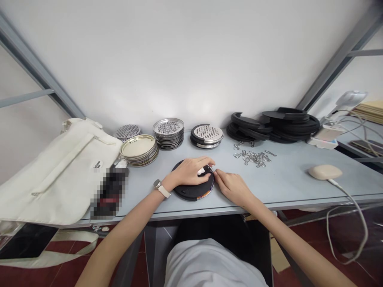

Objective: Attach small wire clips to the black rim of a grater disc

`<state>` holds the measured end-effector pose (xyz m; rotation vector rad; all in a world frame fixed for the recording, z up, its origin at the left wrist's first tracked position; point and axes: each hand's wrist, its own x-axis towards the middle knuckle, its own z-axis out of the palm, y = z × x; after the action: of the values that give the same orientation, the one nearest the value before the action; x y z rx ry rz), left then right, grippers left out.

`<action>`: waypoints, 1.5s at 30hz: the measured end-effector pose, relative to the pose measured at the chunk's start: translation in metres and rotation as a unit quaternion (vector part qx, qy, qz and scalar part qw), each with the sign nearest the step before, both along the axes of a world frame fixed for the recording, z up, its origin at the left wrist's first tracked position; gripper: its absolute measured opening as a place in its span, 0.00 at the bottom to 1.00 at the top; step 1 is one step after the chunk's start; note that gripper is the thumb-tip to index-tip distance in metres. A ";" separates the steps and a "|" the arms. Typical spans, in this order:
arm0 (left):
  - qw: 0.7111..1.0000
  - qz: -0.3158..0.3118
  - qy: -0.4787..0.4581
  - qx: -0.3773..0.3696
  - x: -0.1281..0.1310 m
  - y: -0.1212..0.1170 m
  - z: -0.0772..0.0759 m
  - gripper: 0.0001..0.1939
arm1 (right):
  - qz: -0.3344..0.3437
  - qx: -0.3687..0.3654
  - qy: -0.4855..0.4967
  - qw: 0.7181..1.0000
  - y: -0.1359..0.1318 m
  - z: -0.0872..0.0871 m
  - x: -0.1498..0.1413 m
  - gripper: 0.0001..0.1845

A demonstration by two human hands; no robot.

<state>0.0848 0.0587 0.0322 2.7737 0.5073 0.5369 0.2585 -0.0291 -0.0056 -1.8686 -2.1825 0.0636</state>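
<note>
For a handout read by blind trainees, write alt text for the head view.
The left hand lies across a black disc on a grey table, with the right hand at the disc's right edge. Behind them stand stacked perforated metal discs and black round parts; loose metal clips lie to the right.

1 cream bag [74, 167], left | 1 beige corded device [325, 172], right | white wall [191, 59] behind
</note>
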 end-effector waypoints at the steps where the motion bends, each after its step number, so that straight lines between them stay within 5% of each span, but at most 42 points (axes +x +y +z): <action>1: 1.000 0.000 -0.001 -0.003 0.000 0.000 -0.001 0.15 | 0.000 0.002 -0.001 1.000 0.000 0.000 0.000 0.16; 34: 0.996 -0.026 -0.038 -0.080 0.000 0.006 0.000 0.10 | 0.004 0.019 -0.007 1.000 -0.002 -0.003 0.000 0.14; 45: 0.995 -0.024 -0.021 -0.098 0.000 0.003 0.001 0.10 | -0.014 -0.007 0.131 0.991 -0.001 0.000 0.009 0.17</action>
<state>0.0850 0.0622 0.0330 2.5753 0.4555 0.5036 0.2670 -0.0298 -0.0058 -1.7842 -1.9827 0.3019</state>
